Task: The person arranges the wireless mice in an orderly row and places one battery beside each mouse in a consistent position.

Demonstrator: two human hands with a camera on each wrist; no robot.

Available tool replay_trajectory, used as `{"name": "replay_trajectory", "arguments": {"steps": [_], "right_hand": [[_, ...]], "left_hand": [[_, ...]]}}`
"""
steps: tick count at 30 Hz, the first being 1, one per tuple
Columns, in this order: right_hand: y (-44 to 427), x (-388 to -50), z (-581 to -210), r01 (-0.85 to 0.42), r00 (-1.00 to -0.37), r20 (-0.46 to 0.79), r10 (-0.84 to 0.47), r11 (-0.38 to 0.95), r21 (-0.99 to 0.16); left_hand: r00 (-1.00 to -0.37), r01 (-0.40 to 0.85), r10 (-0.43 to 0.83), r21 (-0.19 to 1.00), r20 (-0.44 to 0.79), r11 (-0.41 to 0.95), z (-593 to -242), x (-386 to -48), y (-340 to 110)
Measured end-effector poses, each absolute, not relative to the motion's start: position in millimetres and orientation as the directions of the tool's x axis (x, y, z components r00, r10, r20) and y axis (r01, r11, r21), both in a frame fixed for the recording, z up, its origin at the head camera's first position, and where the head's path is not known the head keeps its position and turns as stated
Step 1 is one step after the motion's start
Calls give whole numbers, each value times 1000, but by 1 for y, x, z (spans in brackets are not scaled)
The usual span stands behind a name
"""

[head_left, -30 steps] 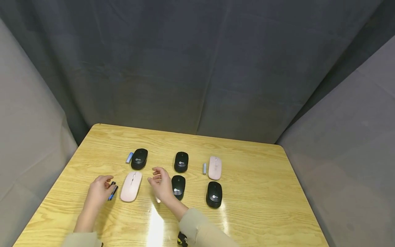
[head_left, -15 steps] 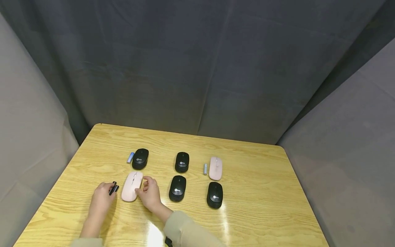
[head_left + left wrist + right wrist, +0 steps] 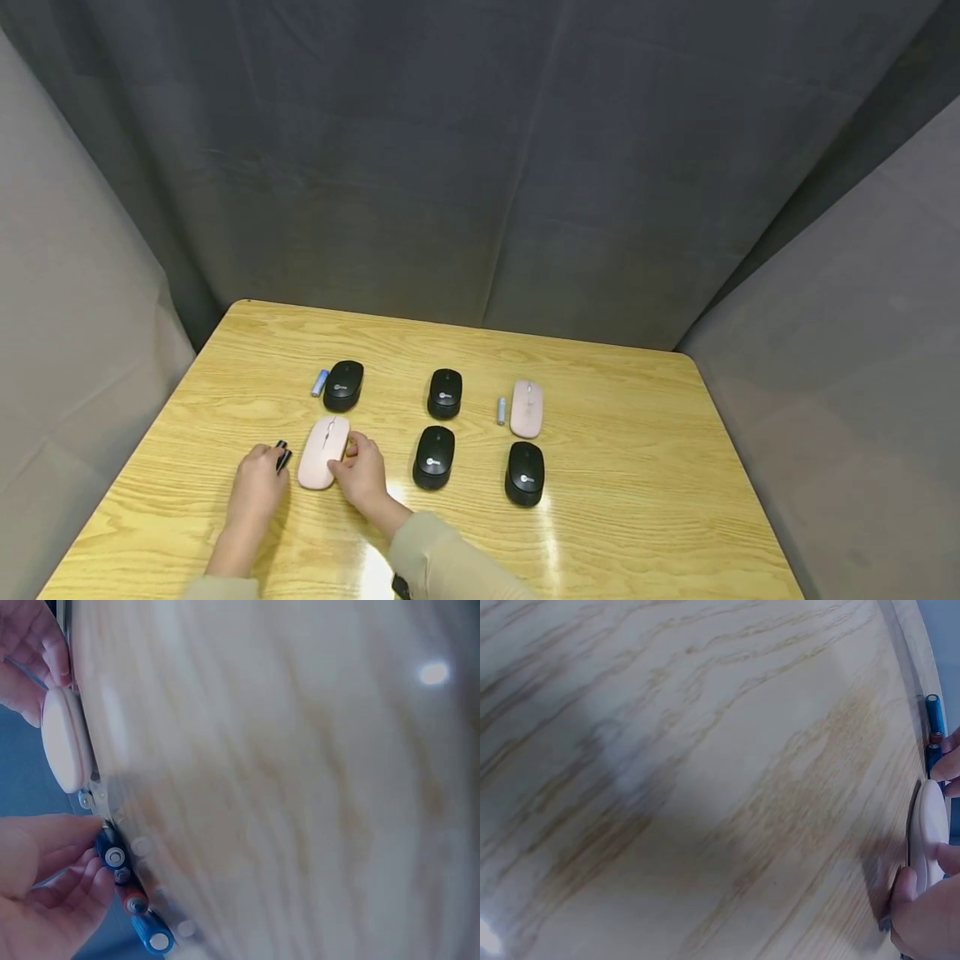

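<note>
Pinching the near pink mouse (image 3: pixel 322 454) by its right side, our right hand (image 3: pixel 362 477) has its thumb on the shell and hides a little of that edge. That mouse lies on the wooden table (image 3: pixel 637 517), between our two hands. Our left hand (image 3: pixel 258 490) rests just left of it, fingers curled round a few batteries (image 3: pixel 112 851) and pinching them. From above it covers most of them, leaving only dark ends in sight, while the left wrist view shows blue casings and one with a red end; we cannot tell how many it holds. Close beyond the pink mouse stands a black mouse (image 3: pixel 343 385), blocking the way straight back, with a loose blue battery (image 3: pixel 319 382) at its left. To the right of our right hand, well clear of the fingers, sits a second black mouse (image 3: pixel 433 457), with a third black mouse (image 3: pixel 446 393) behind it. Further right we have another pink mouse (image 3: pixel 527 408), a pale battery (image 3: pixel 501 410) lying just to its left, and a fourth black mouse (image 3: pixel 524 473) in front. A grey curtain (image 3: pixel 480 167) hangs behind the table. Beside our right sleeve (image 3: pixel 450 554) a small dark object (image 3: pixel 401 587) shows, mostly covered.
</note>
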State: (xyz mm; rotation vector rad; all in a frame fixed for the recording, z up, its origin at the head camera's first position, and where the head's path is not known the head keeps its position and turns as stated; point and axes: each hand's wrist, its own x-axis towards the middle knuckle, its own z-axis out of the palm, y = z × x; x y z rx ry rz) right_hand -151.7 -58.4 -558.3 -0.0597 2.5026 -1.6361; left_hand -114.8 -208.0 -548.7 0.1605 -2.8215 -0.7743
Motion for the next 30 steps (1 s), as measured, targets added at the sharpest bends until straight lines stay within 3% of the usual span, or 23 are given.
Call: {"name": "replay_trajectory", "arguments": {"steps": [20,30], "right_hand": [[-58,-153,-559,65,-986,-122,-110,417,-906],[-57,-154,-560,66,-986,-124,-115,414,-908]], "left_hand": [[-972,-55,-150,446,182,893,-552,-119,-202],[-984,-88,-160,555,82,827,-540,-129,-205]]}}
